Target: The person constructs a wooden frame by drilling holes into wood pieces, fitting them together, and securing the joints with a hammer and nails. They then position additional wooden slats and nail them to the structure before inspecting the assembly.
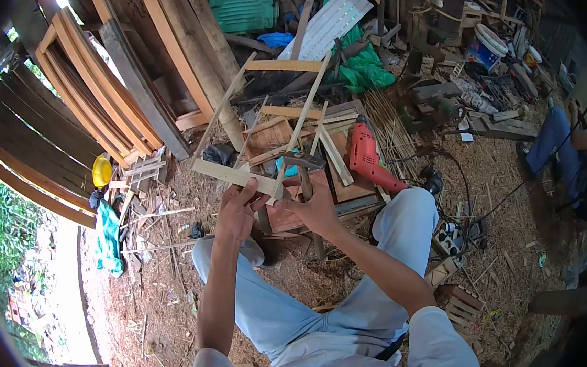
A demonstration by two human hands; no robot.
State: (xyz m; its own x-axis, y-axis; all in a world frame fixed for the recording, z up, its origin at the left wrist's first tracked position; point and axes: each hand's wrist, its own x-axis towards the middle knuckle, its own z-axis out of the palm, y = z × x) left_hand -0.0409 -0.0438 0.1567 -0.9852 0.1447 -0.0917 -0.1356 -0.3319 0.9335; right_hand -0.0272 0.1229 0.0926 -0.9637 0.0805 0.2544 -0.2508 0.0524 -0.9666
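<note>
A light wooden frame of thin slats [234, 174] is held up in front of my knees, its near crosspiece toward me. My left hand [237, 210] is closed on that crosspiece near its right end. At the frame's near right corner, my right hand [313, 211] has its fingers wrapped round the handle of a hammer [303, 161], whose head points up. A red power drill [370, 155] lies on the low wooden bench just beyond my right knee. Below the frame is a reddish board [314, 188].
Long curved timbers [97, 92] lean at the left. A green crate [243, 10] and a white panel [332, 22] stand at the back. Cables and a power strip [449, 238] lie right of my knee. Another person [559, 142] sits at the far right. Shavings cover the ground.
</note>
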